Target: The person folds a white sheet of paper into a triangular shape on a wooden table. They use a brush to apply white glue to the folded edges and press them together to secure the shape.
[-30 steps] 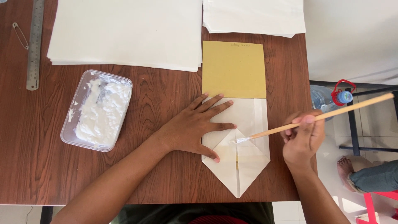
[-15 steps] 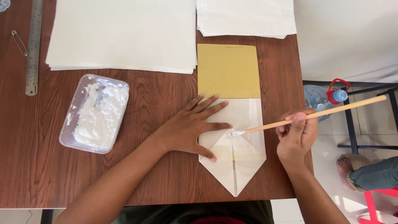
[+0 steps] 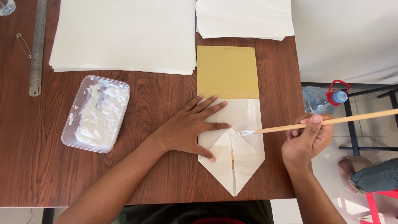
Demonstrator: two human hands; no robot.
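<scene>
Comparing with a second ago, the brush tip has slid up the folded white paper piece with a pointed bottom [image 3: 232, 155], from lower on the triangular flap to the flap's top corner near the middle of the sheet, so the paste line looks like it's being worked along that fold. The paper sits near the worktop's right edge, its point close to the front edge, and hasn't shifted on the table.

The left hand [image 3: 188, 128] lies flat on the paper's left half, fingers spread wide, pinning it down same as before. The right hand [image 3: 306, 141] hangs just off the right edge, fingers curled tight around a long thin wooden brush [image 3: 323, 122] whose white-tipped end touches the paper.

A mustard-yellow rectangular card [image 3: 227, 71] sticks out from under the paper's top edge, toward the back.

Containers: a clear plastic tub [image 3: 96, 113] near the left edge holds white paste, smeared up one side and heaped at the front end. A clear plastic bottle with a blue cap [image 3: 321, 99] stands on the floor past the right edge; can't tell what's in it.
</scene>
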